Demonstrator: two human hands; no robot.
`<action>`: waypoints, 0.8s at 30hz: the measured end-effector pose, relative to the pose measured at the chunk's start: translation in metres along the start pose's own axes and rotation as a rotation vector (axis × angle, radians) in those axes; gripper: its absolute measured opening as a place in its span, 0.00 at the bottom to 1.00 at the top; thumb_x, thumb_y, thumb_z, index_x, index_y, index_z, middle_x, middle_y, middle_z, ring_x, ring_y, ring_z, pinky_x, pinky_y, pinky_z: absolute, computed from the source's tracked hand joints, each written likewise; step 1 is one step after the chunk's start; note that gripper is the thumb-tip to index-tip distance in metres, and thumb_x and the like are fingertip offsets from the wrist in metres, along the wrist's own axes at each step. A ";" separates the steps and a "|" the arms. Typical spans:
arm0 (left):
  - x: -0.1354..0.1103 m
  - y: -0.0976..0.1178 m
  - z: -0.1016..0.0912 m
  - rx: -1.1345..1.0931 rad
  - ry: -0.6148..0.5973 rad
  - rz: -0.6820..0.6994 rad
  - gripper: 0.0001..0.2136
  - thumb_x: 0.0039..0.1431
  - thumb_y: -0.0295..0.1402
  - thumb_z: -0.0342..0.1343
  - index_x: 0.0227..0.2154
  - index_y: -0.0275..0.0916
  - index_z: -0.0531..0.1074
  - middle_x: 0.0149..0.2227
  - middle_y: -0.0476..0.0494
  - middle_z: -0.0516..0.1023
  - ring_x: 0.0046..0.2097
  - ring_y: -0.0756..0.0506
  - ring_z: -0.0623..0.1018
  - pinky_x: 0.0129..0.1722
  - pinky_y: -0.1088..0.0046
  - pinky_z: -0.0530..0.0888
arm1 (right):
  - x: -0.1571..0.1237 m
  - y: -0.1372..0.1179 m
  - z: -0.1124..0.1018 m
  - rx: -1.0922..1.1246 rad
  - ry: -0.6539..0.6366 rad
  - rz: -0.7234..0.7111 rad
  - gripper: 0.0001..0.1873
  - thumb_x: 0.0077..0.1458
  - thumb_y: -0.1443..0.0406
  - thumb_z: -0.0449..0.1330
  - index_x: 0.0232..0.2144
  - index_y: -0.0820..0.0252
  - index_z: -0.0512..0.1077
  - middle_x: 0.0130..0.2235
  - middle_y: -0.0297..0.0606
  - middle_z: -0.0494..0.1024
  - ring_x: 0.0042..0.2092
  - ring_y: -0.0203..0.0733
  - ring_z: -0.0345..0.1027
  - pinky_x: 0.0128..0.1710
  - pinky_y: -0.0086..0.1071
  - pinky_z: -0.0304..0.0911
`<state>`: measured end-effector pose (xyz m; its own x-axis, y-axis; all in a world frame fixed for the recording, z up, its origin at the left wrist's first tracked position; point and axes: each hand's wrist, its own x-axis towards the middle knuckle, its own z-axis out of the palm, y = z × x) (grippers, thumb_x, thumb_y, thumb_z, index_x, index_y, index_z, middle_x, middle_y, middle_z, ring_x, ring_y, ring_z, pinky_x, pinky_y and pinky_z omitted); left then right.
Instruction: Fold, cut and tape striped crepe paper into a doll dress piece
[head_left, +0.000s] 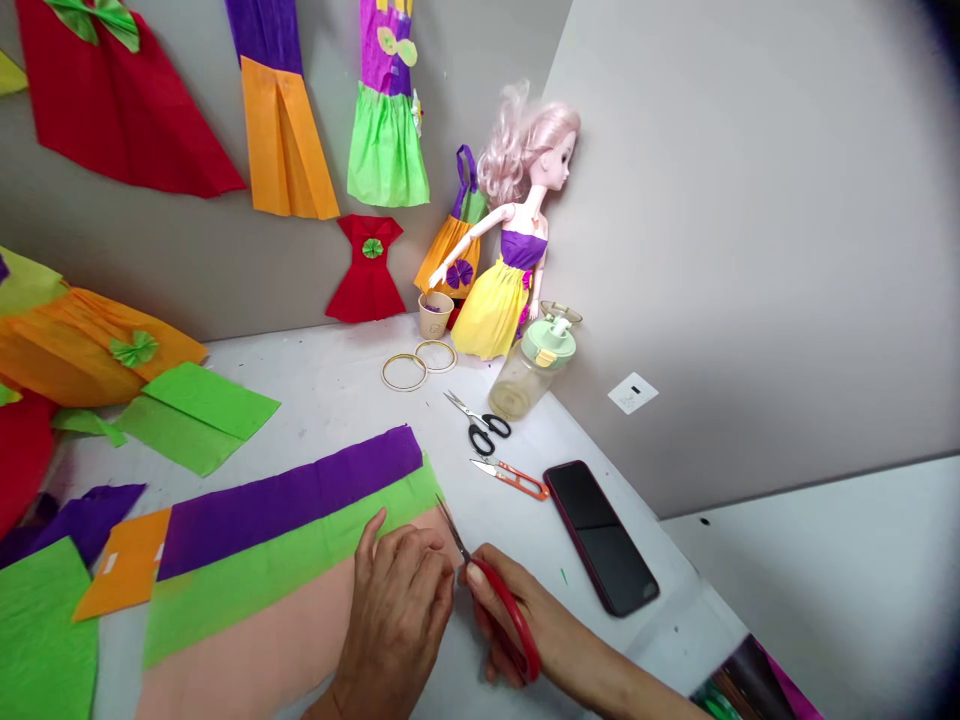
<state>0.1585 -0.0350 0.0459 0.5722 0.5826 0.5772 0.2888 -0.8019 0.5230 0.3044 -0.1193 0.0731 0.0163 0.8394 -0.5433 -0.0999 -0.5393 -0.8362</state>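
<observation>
Layered sheets of crepe-like paper lie on the table: a purple strip (292, 500), a green sheet (247, 595) and a peach sheet (247, 655). My left hand (401, 600) rests over the right end of the peach sheet, its fingers bent and closed down on the edge; the fingertips are partly hidden. Red-handled scissors (510, 615) are gripped in my right hand (499, 600), close beside the left. The blades point up and left at the sheets' right edge, and look nearly closed.
Beyond lie black-handled scissors (480, 425), orange thread snips (514, 480) and a phone (601, 537). A bottle (532, 365), two bangles (405, 372), a paper cup (435, 316) and a doll (517, 240) stand near the wall. Green paper (202, 415) lies left; paper dresses (367, 270) hang behind.
</observation>
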 end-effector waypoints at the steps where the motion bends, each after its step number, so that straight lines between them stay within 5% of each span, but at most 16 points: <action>1: 0.000 0.000 0.000 -0.001 0.001 0.002 0.08 0.61 0.20 0.51 0.31 0.38 0.71 0.34 0.46 0.74 0.42 0.45 0.70 0.61 0.51 0.55 | 0.000 -0.001 0.000 0.006 -0.004 0.000 0.28 0.56 0.38 0.53 0.30 0.56 0.55 0.20 0.21 0.62 0.16 0.28 0.56 0.24 0.31 0.68; 24: 0.000 0.000 -0.001 -0.021 0.049 -0.012 0.07 0.62 0.22 0.50 0.33 0.39 0.70 0.36 0.46 0.76 0.42 0.45 0.71 0.61 0.53 0.56 | 0.016 -0.001 0.000 -0.085 0.065 -0.034 0.27 0.55 0.39 0.54 0.32 0.55 0.56 0.20 0.21 0.60 0.16 0.30 0.55 0.19 0.28 0.62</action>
<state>0.1573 -0.0347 0.0468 0.5305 0.5986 0.6002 0.2788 -0.7919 0.5433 0.3050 -0.1049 0.0653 0.0830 0.8526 -0.5160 -0.0134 -0.5168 -0.8560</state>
